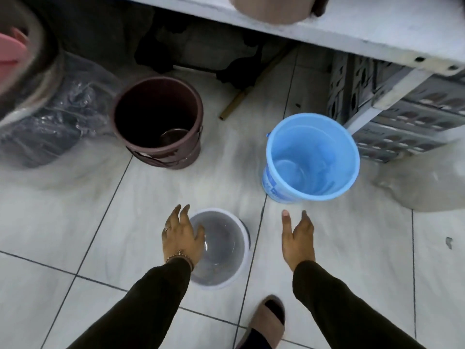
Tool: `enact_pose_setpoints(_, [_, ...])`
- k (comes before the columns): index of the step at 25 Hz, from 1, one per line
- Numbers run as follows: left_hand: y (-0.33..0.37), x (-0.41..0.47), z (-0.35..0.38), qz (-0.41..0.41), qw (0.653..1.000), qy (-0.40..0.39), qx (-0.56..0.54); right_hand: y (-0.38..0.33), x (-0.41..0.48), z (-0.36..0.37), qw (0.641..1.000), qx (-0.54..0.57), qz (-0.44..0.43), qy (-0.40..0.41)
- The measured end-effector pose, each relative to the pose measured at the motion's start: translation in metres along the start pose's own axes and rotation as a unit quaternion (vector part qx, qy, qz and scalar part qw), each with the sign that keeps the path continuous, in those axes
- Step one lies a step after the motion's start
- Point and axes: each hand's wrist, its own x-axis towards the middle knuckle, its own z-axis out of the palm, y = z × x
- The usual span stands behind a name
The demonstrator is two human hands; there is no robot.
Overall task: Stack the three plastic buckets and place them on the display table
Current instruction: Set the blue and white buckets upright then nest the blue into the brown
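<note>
Three buckets stand upright and apart on the tiled floor (75, 222). The brown bucket (158, 122) sits nearest the dark gap under the white worktop (352, 28); the blue bucket (312, 157) stands beside the grey crates (402, 117). Nearest the person is the clear bucket (221, 248). The left hand (182, 235), fingers spread and holding nothing, overlaps its left rim. The right hand (298, 238) hangs open beside it, touching nothing.

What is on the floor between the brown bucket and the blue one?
Only bare tiled floor lies between the brown bucket and the blue bucket in the head view; a stick's end lies just behind that gap.
</note>
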Motion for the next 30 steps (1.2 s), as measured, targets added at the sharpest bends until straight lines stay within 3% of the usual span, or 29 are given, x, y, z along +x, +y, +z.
enact_pose_setpoints(4, [0.094,0.048,0.01,0.02,0.972,-0.1,-0.213,-0.029,0.069,-0.059,0.971,0.176,0.122,0.104])
enact_pose_setpoints(8, [0.185,0.081,0.044,-0.067,0.911,-0.229,-0.335,-0.031,0.116,-0.087,0.941,0.279,0.189,0.017])
enact_pose_setpoints(10, [0.209,0.079,0.056,-0.107,0.894,-0.239,-0.364,-0.034,0.121,-0.095,0.932,0.302,0.201,-0.009])
enact_pose_setpoints(13, [0.224,0.058,0.055,-0.153,0.857,-0.209,-0.445,-0.043,0.109,-0.108,0.943,0.272,0.193,0.011])
enact_pose_setpoints(17, [0.226,0.052,-0.004,-0.186,0.833,-0.166,-0.494,-0.068,0.058,-0.138,0.97,0.191,0.144,0.042])
enact_pose_setpoints(19, [0.218,0.057,-0.048,-0.196,0.832,-0.144,-0.498,-0.087,0.03,-0.15,0.986,0.139,0.087,0.038])
enact_pose_setpoints(21, [0.204,0.055,-0.098,-0.166,0.853,-0.108,-0.483,-0.117,0.0,-0.154,0.994,0.1,0.026,0.032])
enact_pose_setpoints(25, [0.152,0.033,-0.193,-0.088,0.86,0.02,-0.502,-0.197,-0.052,-0.132,0.995,0.06,-0.079,0.022])
enact_pose_setpoints(30, [0.075,0.045,-0.271,-0.172,0.806,0.128,-0.552,-0.296,-0.081,-0.055,0.985,0.02,-0.174,-0.012])
